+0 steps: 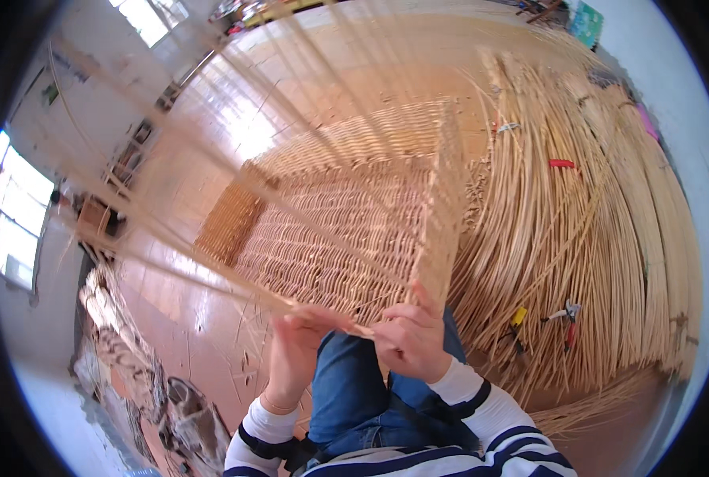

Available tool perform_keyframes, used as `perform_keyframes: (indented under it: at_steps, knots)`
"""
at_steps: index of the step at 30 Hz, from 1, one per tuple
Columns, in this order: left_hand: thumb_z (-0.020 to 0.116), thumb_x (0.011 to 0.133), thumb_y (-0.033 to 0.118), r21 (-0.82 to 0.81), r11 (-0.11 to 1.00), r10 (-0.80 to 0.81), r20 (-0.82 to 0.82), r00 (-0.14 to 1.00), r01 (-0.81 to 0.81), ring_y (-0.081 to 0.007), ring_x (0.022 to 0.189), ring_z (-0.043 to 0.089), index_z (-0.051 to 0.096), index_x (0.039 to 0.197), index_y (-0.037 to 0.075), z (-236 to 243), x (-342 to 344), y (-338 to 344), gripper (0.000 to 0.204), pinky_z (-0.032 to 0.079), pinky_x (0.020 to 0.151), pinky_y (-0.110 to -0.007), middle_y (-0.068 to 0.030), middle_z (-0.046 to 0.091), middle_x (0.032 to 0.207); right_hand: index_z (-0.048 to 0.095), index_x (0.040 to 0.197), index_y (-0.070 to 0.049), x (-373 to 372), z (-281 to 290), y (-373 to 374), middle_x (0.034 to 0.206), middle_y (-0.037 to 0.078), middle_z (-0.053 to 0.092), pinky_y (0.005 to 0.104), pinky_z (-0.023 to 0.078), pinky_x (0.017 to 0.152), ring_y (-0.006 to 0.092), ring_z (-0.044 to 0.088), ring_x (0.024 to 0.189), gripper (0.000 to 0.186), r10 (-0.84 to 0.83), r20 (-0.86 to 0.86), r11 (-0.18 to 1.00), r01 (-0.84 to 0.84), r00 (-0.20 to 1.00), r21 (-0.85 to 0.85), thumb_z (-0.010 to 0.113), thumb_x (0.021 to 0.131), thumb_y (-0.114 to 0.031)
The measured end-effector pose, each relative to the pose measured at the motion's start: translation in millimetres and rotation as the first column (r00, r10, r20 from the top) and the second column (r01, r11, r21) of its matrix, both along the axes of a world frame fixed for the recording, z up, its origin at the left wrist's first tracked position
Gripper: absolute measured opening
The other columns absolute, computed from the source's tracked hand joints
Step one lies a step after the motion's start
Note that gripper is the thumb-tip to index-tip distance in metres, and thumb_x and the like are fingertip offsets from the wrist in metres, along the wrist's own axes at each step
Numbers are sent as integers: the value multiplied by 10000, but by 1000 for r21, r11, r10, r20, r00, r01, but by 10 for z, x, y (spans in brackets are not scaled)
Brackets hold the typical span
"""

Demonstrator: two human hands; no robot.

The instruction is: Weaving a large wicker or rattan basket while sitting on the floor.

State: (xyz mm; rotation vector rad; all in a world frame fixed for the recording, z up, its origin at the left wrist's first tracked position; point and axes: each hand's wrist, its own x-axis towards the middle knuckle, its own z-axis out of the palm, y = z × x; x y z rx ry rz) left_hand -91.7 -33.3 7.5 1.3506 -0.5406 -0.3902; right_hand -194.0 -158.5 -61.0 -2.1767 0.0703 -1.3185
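A large rectangular woven wicker basket (330, 230) lies before my knees, with raised walls at its far, left and right sides. At its near edge my left hand (297, 350) is closed on a wicker rod, where several long pale rods (267, 298) rise toward the upper left, blurred. Close beside it, my right hand (411, 338) pinches the strand end at the same edge, near the bottom of the right wall (442, 199). The strands right under my fingertips are partly hidden.
A big heap of loose wicker rods (585, 238) spreads along the right. On it lie yellow-handled cutters (518, 316), red-handled pliers (569, 322) and a red tool (561, 164). Sacking (195, 413) and bundled rods (108, 310) lie at the left by the wall.
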Motion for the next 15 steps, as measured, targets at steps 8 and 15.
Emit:
perform_keyframes:
  at_steps: [8,15]
  knots:
    - [281,985,597,52,941,-275,-458,845,335,-192,558,445,405,646,86,156,326,-55,625,478,651,-378,-55,403,555,623,927,-117,-7,43,68,764,-2,594,514,292,1124,157,624,832,204,25,31,998,-26,999,51,690,739,-76]
    - [350,1009,490,7,983,184,126,975,-186,-260,976,616,541,969,29,378,38,197,500,528,782,-376,-180,574,1165,614,967,-122,134,-7,202,778,12,553,511,288,1127,160,593,897,240,29,35,999,-31,999,39,691,739,-119]
